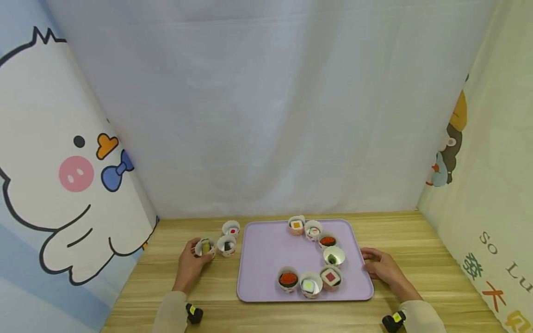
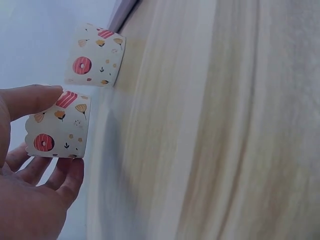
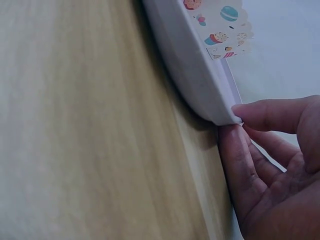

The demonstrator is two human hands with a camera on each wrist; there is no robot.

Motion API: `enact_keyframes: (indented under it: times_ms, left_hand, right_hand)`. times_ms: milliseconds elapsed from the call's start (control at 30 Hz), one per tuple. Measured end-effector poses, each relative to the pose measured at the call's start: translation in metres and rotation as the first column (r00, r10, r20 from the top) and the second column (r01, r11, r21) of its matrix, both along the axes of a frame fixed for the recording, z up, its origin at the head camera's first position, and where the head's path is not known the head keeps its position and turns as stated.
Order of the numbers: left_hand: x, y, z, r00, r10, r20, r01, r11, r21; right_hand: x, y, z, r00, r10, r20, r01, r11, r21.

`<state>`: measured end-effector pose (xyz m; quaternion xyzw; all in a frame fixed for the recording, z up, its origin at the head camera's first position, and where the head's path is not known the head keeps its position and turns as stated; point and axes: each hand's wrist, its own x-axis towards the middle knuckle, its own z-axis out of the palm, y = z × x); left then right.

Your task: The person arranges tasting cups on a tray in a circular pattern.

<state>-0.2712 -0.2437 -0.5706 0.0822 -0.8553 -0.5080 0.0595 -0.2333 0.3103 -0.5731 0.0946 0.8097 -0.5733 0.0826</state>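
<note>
My left hand [image 1: 189, 267] grips a patterned paper baking cup [image 2: 67, 125] between thumb and fingers, left of the tray. A yellowish-topped sushi piece [image 1: 206, 247] sits in that cup. Close to its right stands another paper cup [image 1: 226, 250] with a dark-and-white piece inside, and behind that a cup [image 1: 231, 233] with a red-centred white piece. On the right, my right hand [image 1: 386, 269] pinches the rim of the lilac tray [image 1: 262, 249], thumb above and fingers below, as the right wrist view shows.
Several paper cups stand on the tray's right half in a curve, among them one with red roe-topped sushi [image 1: 288, 279] and one with a green piece [image 1: 334, 262]. A pale curtain [image 1: 266, 115] hangs behind the wooden table [image 1: 399, 231]; printed cloths flank it.
</note>
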Motion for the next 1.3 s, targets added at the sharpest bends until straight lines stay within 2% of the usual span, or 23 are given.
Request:
enact_keyframes:
  times_ms: [533, 867, 1000, 1133, 1300]
  left_hand:
    - [0.021, 0.008, 0.026, 0.999, -0.050, -0.005, 0.050, 0.998, 0.047]
    - [0.034, 0.030, 0.044, 0.989, -0.097, -0.108, 0.099, 0.995, 0.017]
    - [0.035, 0.041, 0.048, 0.983, -0.115, -0.141, 0.117, 0.993, 0.011]
    - [0.036, 0.052, 0.049, 0.981, -0.133, -0.145, 0.136, 0.991, 0.013]
    - [0.036, 0.066, 0.049, 0.968, -0.185, -0.172, 0.190, 0.982, 0.013]
  right_hand:
    - [-0.001, 0.001, 0.000, 1.000, 0.012, -0.010, -0.012, 1.000, 0.000]
    - [-0.001, 0.002, -0.002, 1.000, 0.008, -0.002, -0.008, 1.000, -0.002]
    - [-0.001, 0.001, -0.001, 1.000, 0.008, -0.002, -0.008, 1.000, -0.005]
    - [-0.001, 0.001, -0.001, 1.000, 0.007, -0.003, -0.007, 1.000, -0.002]
    - [-0.001, 0.001, -0.002, 1.000, 0.014, -0.005, -0.014, 1.000, -0.010]
